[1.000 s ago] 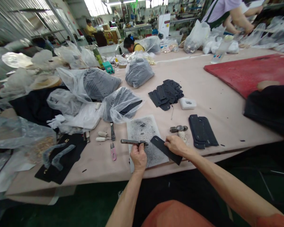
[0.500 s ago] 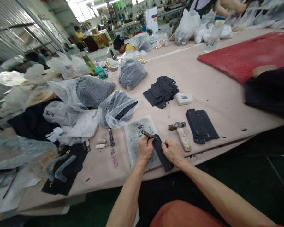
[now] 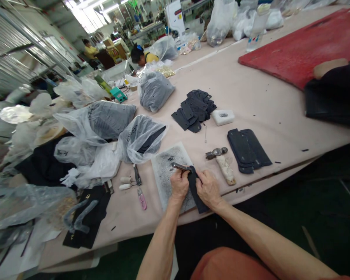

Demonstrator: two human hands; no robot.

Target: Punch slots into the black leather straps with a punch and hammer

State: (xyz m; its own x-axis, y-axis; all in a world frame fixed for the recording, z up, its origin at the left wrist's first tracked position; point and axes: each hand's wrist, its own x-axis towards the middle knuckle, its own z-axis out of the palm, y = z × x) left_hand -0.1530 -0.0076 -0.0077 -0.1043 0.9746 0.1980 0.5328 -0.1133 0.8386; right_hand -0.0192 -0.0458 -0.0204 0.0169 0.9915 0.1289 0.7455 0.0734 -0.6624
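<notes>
The strip (image 3: 197, 197) is black, the metal hand tool (image 3: 179, 166) silvery grey, and the work board (image 3: 166, 182) whitish with dense black speckles. The hammer head (image 3: 216, 153) is grey, its handle (image 3: 226, 173) off-white; the thread snips (image 3: 142, 199) are pink. The table covering (image 3: 268, 112) is pinkish beige, the large slab (image 3: 294, 50) red.

Left hand (image 3: 179, 185) and right hand (image 3: 208, 188) curl close together, bare forearms (image 3: 160, 239) angling inward.

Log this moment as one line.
left hand: holding metal tool at far end of dark strip | right hand: holding dark strip | hammer: lying on table
</notes>
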